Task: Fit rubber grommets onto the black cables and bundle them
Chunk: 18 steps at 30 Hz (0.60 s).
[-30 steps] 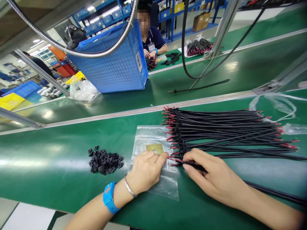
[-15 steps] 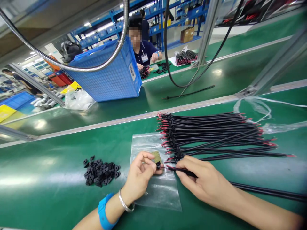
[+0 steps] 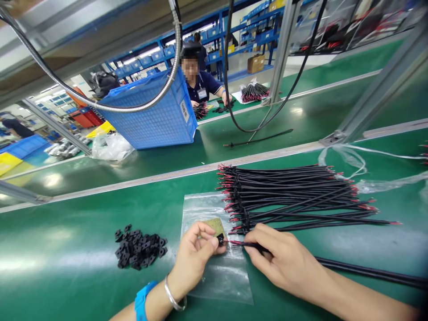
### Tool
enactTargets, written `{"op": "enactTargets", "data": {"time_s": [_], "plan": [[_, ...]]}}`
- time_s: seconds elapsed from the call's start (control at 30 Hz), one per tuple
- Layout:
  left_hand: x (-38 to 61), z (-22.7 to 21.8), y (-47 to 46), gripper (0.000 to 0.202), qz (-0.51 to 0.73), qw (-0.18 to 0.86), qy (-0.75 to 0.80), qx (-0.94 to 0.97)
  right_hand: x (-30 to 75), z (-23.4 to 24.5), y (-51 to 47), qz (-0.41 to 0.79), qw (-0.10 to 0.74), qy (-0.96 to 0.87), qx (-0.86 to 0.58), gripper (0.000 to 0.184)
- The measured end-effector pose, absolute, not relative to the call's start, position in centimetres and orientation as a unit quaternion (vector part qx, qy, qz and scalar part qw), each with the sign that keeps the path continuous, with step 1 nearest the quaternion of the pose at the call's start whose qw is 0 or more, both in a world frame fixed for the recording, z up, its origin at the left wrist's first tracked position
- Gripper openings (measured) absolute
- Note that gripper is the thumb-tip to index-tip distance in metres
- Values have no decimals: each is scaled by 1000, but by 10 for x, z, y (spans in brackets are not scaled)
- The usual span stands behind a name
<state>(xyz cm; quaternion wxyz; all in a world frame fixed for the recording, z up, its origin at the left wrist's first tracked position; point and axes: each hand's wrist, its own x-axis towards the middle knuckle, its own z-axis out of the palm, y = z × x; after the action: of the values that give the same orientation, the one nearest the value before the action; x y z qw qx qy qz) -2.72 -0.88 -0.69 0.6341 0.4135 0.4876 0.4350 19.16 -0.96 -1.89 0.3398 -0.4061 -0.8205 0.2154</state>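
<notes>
My left hand [image 3: 195,254] pinches a small black plastic piece [image 3: 220,239] between thumb and fingers. In my right hand [image 3: 281,254] is a black cable [image 3: 256,246] with thin red and dark wire ends pointing left. The wire tips reach the black piece; whether they are inside it I cannot tell. Just behind my left fingers is a yellow-green square [image 3: 216,224]. Both hands are above a clear plastic bag [image 3: 230,283] lying flat. A pile of small black pieces [image 3: 140,247] lies to the left, and a row of black cables [image 3: 294,191] with red ends lies behind my right hand.
More black cables [image 3: 371,269] extend right from behind my right wrist. A metal rail [image 3: 150,177] borders the green bench. Beyond stand a blue crate [image 3: 150,116] and a co-worker [image 3: 203,84] with cables. A flexible metal conduit [image 3: 133,108] and a black cable loop [image 3: 230,98] hang overhead.
The view has shifted slightly. Red wire now shows right up at the black piece in my left hand. The co-worker's raised hand has lowered to the black items on the far bench.
</notes>
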Motion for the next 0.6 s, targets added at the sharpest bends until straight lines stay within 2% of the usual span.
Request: {"op": "enactTargets", "data": {"time_s": [0.23, 0.4, 0.5, 0.6], "plan": [[-28, -13, -21, 24, 412, 561, 485, 530, 190, -20, -16, 149, 344, -845, -380, 16], [-24, -14, -18, 57, 435, 658, 456, 413, 188, -18, -20, 113, 365, -854, -353, 18], [-24, -16, -15, 47, 394, 700, 452, 387, 187, -17, -22, 59, 391, -857, -330, 20], [-24, -17, -17, 35, 396, 677, 446, 431, 184, -18, -27, 40, 377, -868, -320, 21]]}}
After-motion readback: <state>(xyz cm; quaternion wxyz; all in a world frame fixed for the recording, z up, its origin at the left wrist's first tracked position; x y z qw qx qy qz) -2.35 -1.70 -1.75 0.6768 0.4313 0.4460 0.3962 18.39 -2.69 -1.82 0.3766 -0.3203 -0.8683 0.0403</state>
